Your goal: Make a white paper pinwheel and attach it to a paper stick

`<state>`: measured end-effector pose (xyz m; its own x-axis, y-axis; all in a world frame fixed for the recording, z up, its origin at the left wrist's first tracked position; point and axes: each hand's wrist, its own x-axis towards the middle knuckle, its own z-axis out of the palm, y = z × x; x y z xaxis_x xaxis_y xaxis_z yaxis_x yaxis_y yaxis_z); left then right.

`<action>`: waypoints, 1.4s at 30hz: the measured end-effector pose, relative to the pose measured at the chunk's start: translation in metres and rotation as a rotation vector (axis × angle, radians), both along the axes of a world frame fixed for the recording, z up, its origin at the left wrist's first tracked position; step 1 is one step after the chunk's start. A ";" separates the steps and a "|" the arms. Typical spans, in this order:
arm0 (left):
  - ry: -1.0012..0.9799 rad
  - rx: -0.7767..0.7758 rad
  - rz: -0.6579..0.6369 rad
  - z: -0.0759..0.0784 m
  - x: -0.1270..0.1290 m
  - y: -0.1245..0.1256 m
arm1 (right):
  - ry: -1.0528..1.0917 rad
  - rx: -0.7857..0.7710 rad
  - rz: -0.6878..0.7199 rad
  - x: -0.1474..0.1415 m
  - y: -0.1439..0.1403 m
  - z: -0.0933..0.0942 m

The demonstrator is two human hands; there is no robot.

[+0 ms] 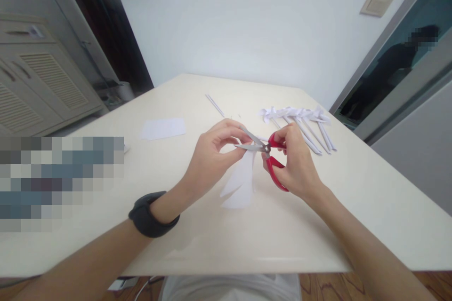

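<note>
Over the middle of the table, my left hand (219,148) pinches a white piece of paper (242,181) near its top, and the paper hangs down with a slit in its lower part. My right hand (294,162) grips scissors (277,174) with red handles. Their blades are spread and point left, with the paper's top edge and my left fingertips close between them. Whether the blades touch the paper I cannot tell. A dark band circles my left wrist.
Several rolled white paper pieces with frilled ends (307,124) lie at the right. Flat white paper (164,128) is at the left of the table (197,244), and thin paper sticks (214,105) lie farther back. A person (391,66) shows beyond the doorway at right.
</note>
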<state>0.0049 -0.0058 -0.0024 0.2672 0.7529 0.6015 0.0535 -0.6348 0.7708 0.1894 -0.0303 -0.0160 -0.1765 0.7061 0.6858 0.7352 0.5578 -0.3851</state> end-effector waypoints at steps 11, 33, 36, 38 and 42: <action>-0.045 0.030 0.015 -0.004 0.002 -0.001 | 0.020 0.007 -0.040 -0.002 -0.001 -0.002; -0.005 0.111 0.059 0.000 0.000 -0.003 | 0.006 0.027 -0.009 -0.002 -0.001 0.000; 0.006 0.117 0.071 0.001 0.000 -0.004 | -0.003 0.033 -0.014 -0.001 -0.001 0.000; 0.012 0.112 0.080 0.001 -0.001 -0.003 | -0.014 0.029 -0.025 -0.001 -0.001 0.000; 0.000 0.093 0.078 0.001 -0.001 -0.002 | -0.032 0.017 -0.053 -0.001 -0.001 -0.002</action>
<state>0.0043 -0.0082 -0.0018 0.2100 0.7123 0.6697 0.1048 -0.6974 0.7090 0.1886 -0.0310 -0.0176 -0.1612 0.7031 0.6926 0.7758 0.5241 -0.3514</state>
